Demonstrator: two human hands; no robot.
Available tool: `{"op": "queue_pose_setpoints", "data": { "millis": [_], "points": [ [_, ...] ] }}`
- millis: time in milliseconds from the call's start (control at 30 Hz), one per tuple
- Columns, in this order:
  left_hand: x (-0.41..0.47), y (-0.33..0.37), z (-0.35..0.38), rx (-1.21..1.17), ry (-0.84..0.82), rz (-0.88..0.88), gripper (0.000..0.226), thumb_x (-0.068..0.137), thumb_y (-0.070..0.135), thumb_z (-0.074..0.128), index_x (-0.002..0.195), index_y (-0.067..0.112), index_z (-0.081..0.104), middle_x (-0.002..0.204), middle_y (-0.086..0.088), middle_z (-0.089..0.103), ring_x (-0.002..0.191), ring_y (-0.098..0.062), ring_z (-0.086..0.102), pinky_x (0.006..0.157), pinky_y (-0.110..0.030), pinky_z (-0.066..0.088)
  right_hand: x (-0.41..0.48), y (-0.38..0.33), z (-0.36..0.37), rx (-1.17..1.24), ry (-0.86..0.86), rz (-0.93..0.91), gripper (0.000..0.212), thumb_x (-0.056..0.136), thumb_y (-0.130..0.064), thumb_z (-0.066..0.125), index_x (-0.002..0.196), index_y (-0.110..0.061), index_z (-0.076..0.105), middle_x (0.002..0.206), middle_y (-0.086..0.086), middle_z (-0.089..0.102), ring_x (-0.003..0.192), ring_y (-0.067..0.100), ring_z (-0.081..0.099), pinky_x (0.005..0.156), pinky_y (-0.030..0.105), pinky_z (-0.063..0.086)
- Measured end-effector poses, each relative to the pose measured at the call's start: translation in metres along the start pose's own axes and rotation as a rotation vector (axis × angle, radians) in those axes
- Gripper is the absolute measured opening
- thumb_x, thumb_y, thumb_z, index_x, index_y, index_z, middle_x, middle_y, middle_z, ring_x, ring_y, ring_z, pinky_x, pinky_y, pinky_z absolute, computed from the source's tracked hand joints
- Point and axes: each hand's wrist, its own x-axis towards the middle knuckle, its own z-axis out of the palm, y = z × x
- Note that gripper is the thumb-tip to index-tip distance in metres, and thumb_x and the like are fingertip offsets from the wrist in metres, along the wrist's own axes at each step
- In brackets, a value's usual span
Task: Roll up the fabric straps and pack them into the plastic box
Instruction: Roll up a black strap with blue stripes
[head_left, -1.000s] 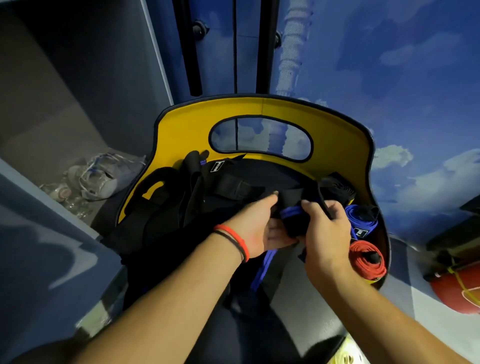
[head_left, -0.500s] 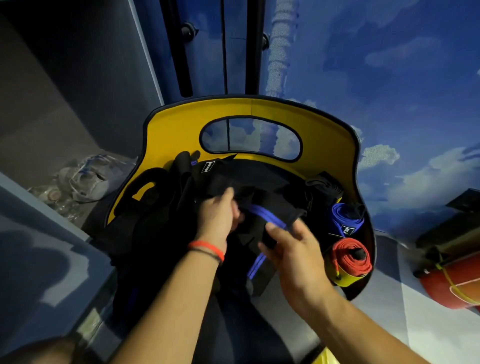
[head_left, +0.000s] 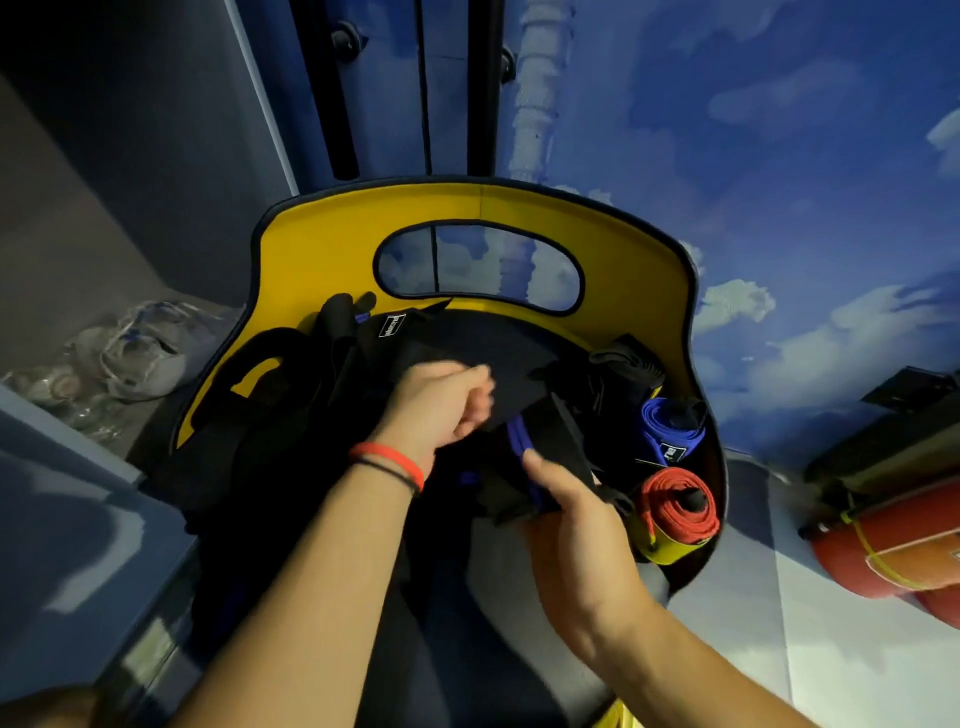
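Head-worn view; faces forward and down; close over the box (head_left: 322, 249).

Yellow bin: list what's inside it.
A red roll and blue roll at the yellow bin's right side; loose black straps fill the rest. The left hand and right hand grip a black-and-blue strap. The bin's floor is covered.

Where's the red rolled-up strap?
In the head view, the red rolled strap sits at the right side of the yellow box, just below the blue rolled strap in the picture and to the right of the right hand.
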Motion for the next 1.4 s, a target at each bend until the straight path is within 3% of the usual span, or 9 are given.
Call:
{"op": "queue_pose_setpoints", "data": {
  "millis": [67, 167, 400, 567, 667, 733, 933, 1100, 1400],
  "points": [
    [-0.015, -0.018, -0.005, 0.222, -0.044, -0.154, 0.064, 0.099, 0.059, 0.046, 0.066, 0.007, 0.066, 0.055, -0.01, 0.062, 0.046, -0.018, 0.055, 0.048, -0.021, 0.036, 0.01, -0.002, -0.004, -0.073, 0.072, 0.008, 0.029, 0.091, -0.022, 0.065, 0.108, -0.003, 0.077, 0.112, 0.019, 0.075, 0.091, 0.022, 0.076, 0.072, 0.029, 0.059],
    [-0.033, -0.047, 0.002, 0.022, -0.465, -0.436, 0.093, 0.085, 0.087, 0.03, 0.101, 0.009, 0.078, 0.101, -0.022, 0.075, 0.087, -0.031, 0.074, 0.073, -0.035, 0.058, 0.014, 0.004, -0.005, -0.129, 0.082, 0.054, 0.038, 0.094, -0.037, 0.063, 0.11, -0.006, 0.077, 0.106, 0.018, 0.077, 0.093, 0.027, 0.077, 0.082, 0.041, 0.062],
    [0.017, -0.018, 0.029, -0.587, -0.338, -0.247, 0.056, 0.102, 0.04, 0.049, 0.149, 0.01, 0.044, 0.145, -0.015, 0.054, 0.127, -0.032, 0.059, 0.107, -0.041, 0.043, -0.016, 0.025, -0.018, -0.169, 0.077, -0.103, 0.028, 0.079, -0.017, 0.076, 0.107, -0.015, 0.081, 0.113, 0.011, 0.077, 0.111, 0.027, 0.071, 0.103, 0.045, 0.051],
    [0.0, -0.029, 0.012, 0.02, -0.056, -0.173, 0.046, 0.099, 0.043, 0.055, 0.07, 0.011, 0.068, 0.057, -0.002, 0.066, 0.054, -0.013, 0.065, 0.062, -0.025, 0.047, -0.013, -0.001, -0.019, -0.08, 0.019, -0.126, 0.024, 0.097, -0.017, 0.056, 0.104, -0.016, 0.079, 0.103, 0.004, 0.079, 0.094, 0.015, 0.076, 0.082, 0.03, 0.062],
    [-0.022, -0.046, 0.02, -0.046, -0.39, -0.43, 0.08, 0.096, 0.07, 0.036, 0.098, -0.001, 0.073, 0.078, -0.015, 0.075, 0.066, -0.023, 0.073, 0.062, -0.027, 0.059, -0.011, -0.005, -0.022, -0.199, 0.04, -0.125, 0.031, 0.1, -0.029, 0.051, 0.107, -0.018, 0.079, 0.101, 0.005, 0.079, 0.094, 0.018, 0.077, 0.07, 0.028, 0.061],
    [-0.015, -0.06, 0.031, -0.227, -0.356, -0.386, 0.061, 0.106, 0.046, 0.037, 0.134, -0.005, 0.056, 0.104, -0.017, 0.076, 0.074, -0.016, 0.072, 0.058, -0.018, 0.058, -0.012, 0.0, -0.023, -0.309, 0.061, -0.155, 0.03, 0.095, -0.039, 0.055, 0.112, -0.028, 0.078, 0.109, 0.001, 0.078, 0.105, 0.02, 0.074, 0.085, 0.037, 0.059],
    [-0.01, -0.044, 0.041, -0.612, -0.555, -0.4, 0.086, 0.087, 0.069, 0.05, 0.131, -0.004, 0.063, 0.135, -0.024, 0.06, 0.134, -0.036, 0.05, 0.123, -0.05, 0.023, -0.025, 0.015, -0.026, -0.322, 0.047, -0.311, 0.039, 0.065, -0.055, 0.087, 0.103, -0.053, 0.076, 0.12, -0.011, 0.074, 0.123, 0.01, 0.064, 0.11, 0.038, 0.043],
    [0.027, -0.007, 0.041, -0.322, -0.25, -0.184, 0.035, 0.088, 0.037, 0.07, 0.103, 0.006, 0.077, 0.09, -0.012, 0.077, 0.084, -0.028, 0.073, 0.085, -0.034, 0.058, -0.037, 0.012, -0.039, -0.346, 0.161, -0.183, 0.011, 0.084, -0.012, 0.076, 0.092, -0.016, 0.081, 0.089, 0.002, 0.08, 0.088, 0.012, 0.075, 0.073, 0.015, 0.053],
    [0.085, -0.043, 0.041, 0.17, 0.048, 0.027, 0.01, 0.087, 0.007, 0.072, 0.096, 0.008, 0.068, 0.094, -0.006, 0.072, 0.096, -0.028, 0.071, 0.087, -0.036, 0.057, -0.003, 0.039, -0.064, -0.676, 0.293, 0.177, 0.026, 0.098, -0.021, 0.057, 0.08, -0.005, 0.067, 0.055, 0.013, 0.063, 0.04, 0.023, 0.048, 0.038, 0.023, 0.03]
  ]
}}
